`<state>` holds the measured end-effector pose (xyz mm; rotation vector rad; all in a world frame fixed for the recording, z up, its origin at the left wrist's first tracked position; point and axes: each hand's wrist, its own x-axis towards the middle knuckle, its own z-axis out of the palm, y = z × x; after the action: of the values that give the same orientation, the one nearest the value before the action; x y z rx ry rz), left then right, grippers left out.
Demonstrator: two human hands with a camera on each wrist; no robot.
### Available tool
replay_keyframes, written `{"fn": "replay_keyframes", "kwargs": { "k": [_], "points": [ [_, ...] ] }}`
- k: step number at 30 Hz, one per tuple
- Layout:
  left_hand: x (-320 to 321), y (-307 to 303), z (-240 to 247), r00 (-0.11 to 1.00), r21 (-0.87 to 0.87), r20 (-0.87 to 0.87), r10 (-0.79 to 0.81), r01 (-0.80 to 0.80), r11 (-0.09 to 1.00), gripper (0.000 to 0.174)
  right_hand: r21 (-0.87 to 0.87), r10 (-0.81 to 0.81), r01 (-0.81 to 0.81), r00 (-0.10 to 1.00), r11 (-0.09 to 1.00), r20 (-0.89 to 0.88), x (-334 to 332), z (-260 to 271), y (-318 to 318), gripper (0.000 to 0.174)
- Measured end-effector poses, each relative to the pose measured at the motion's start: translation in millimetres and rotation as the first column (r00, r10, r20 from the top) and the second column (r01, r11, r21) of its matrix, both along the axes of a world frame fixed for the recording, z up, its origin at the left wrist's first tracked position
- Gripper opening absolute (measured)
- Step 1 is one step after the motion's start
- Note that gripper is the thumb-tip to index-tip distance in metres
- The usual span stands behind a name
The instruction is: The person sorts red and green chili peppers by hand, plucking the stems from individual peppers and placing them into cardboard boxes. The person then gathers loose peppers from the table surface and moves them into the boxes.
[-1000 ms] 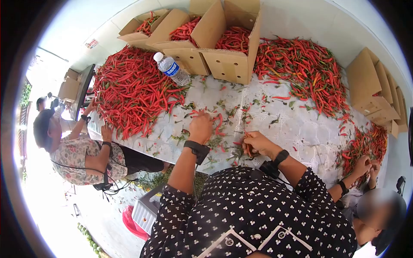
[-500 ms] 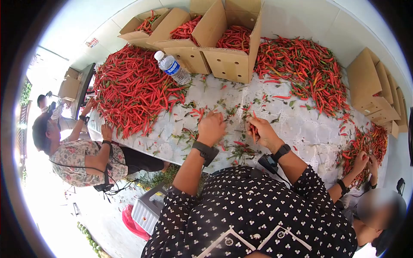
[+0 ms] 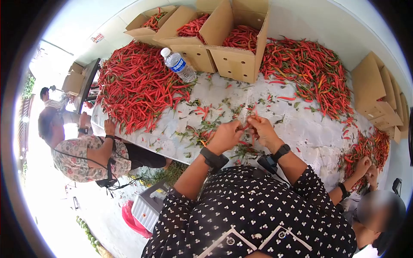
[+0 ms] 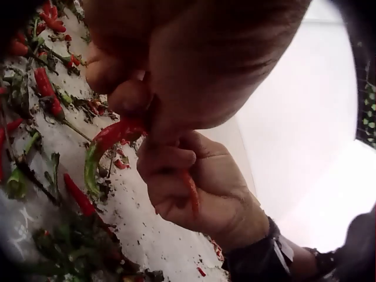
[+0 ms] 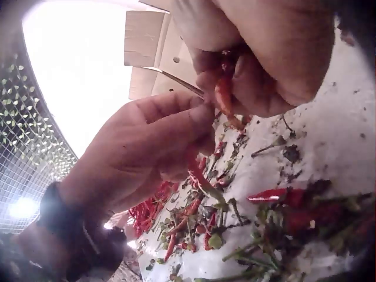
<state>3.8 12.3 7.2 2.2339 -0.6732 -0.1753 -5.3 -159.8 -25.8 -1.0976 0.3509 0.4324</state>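
Observation:
Both hands meet over the table's near part. My left hand (image 3: 226,136) pinches a red chili with a green end (image 4: 108,141), its tip pointing down past the fingers in the left wrist view. Fingertips of my right hand (image 3: 264,132) are right at the left hand's fingertips. Another red chili (image 5: 224,97) is held in the curled right fingers, and its end (image 4: 191,191) shows against the palm in the left wrist view. Below the hands lie green stems and loose chilies (image 3: 202,133). The fingers partly hide both held chilies.
Large chili piles lie at left (image 3: 137,86) and back right (image 3: 307,73). Cardboard boxes of chilies (image 3: 234,62) stand at the back, beside a water bottle (image 3: 178,64). More boxes (image 3: 372,90) are at right. One person (image 3: 88,157) works at left, another person's hands (image 3: 365,167) at right.
My left hand has lifted from the loose chilies and stems and moved right to meet my right hand. The right hand has risen a little. The person at left has shifted their hands slightly.

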Motion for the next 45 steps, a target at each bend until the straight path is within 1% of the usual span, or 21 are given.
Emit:
{"fn": "replay_keyframes", "kwargs": {
  "k": [4,6,7,9,11,13,15,19,23,25,28,29,31,32,34,35,37,38,41,43,45],
  "points": [
    [3,10,-5,0.982,-0.013,-0.179,0.065,-0.068,0.998,0.017,0.053,-0.161,0.16,0.987,0.986,0.016,9,0,-25,0.02],
    [9,13,-4,0.758,-0.292,-0.643,0.112,-0.377,0.879,0.016,0.081,-0.144,0.141,0.989,0.987,0.036,7,1,-32,0.022],
    [13,14,-8,0.741,-0.381,-0.67,0.049,-0.4,0.833,0.016,0.107,-0.091,0.092,0.996,0.99,-0.007,6,1,-32,0.023],
    [14,10,-2,0.741,-0.398,-0.671,0.033,-0.397,0.827,0.018,0.134,-0.04,0.046,0.998,0.99,-0.047,5,-2,-30,0.024],
    [15,6,4,0.742,-0.414,-0.671,0.021,-0.398,0.819,0.02,0.166,0.285,-0.28,0.958,0.946,-0.01,1,-8,-24,0.021],
    [15,0,4,0.87,-0.381,-0.487,0.072,-0.285,0.88,0.022,0.198,0.277,-0.263,0.96,0.944,-0.047,-7,9,-8,0.019],
    [14,-5,7,0.882,-0.349,-0.458,0.111,-0.293,0.89,0.023,0.301,0.278,-0.249,0.959,0.921,-0.058,-7,14,5,0.016],
    [9,-14,22,0.896,-0.272,-0.371,0.244,-0.356,0.894,0.023,0.281,0.209,-0.183,0.976,0.942,-0.067,-8,17,6,0.015],
    [13,-8,12,0.896,-0.274,-0.386,0.218,-0.338,0.9,0.02,-0.018,0.235,-0.235,0.967,0.972,0.102,-8,17,4,0.013],
    [18,-3,3,0.704,-0.386,-0.707,0.07,-0.467,0.795,0.018,-0.14,0.298,-0.275,0.934,0.951,0.195,-8,21,3,0.013],
    [24,9,1,0.63,-0.399,-0.775,-0.05,-0.428,0.811,0.017,-0.155,0.338,-0.31,0.919,0.938,0.203,-8,24,-7,0.016],
    [23,15,2,0.625,-0.395,-0.779,-0.049,-0.43,0.812,0.017,-0.001,0.242,-0.244,0.961,0.97,0.131,-8,17,-14,0.013],
    [20,21,19,0.964,0.0,-0.242,0.112,-0.115,0.993,0.014,0.205,0.1,-0.12,0.99,0.971,0.104,-5,-4,-22,0.018],
    [18,21,13,0.963,0.0,-0.243,0.113,-0.116,0.993,0.014,0.205,0.102,-0.121,0.99,0.971,0.102,-7,-13,-29,0.018],
    [9,19,-6,0.94,0.17,0.24,-0.241,0.203,0.964,0.014,0.512,0.108,-0.124,0.992,0.85,0.06,-10,-4,-33,0.017],
    [2,16,-14,0.941,0.17,0.239,-0.241,0.203,0.964,0.014,0.513,0.109,-0.124,0.992,0.849,0.06,-12,1,-32,0.017],
    [-9,3,-26,0.946,0.457,0.068,-0.316,0.252,0.853,0.018,0.458,0.114,-0.088,0.993,0.884,-0.03,-17,11,-33,0.017],
    [-9,3,-32,0.945,0.454,0.068,-0.321,0.257,0.853,0.018,0.456,0.108,-0.082,0.994,0.886,-0.031,-20,8,-34,0.017],
    [-6,7,-37,0.973,0.292,0.107,-0.204,0.165,0.942,0.018,0.292,0.082,-0.077,0.997,0.953,-0.004,-24,-4,-36,0.017],
    [-3,7,-16,0.936,0.047,-0.346,0.07,-0.057,0.997,0.019,0.187,0.134,-0.14,0.99,0.972,0.042,-25,-5,-36,0.017],
    [-2,7,-9,0.868,-0.029,-0.489,0.089,-0.118,0.993,0.02,0.122,0.126,-0.129,0.992,0.984,0.026,-25,-3,-29,0.017]
  ]
}}
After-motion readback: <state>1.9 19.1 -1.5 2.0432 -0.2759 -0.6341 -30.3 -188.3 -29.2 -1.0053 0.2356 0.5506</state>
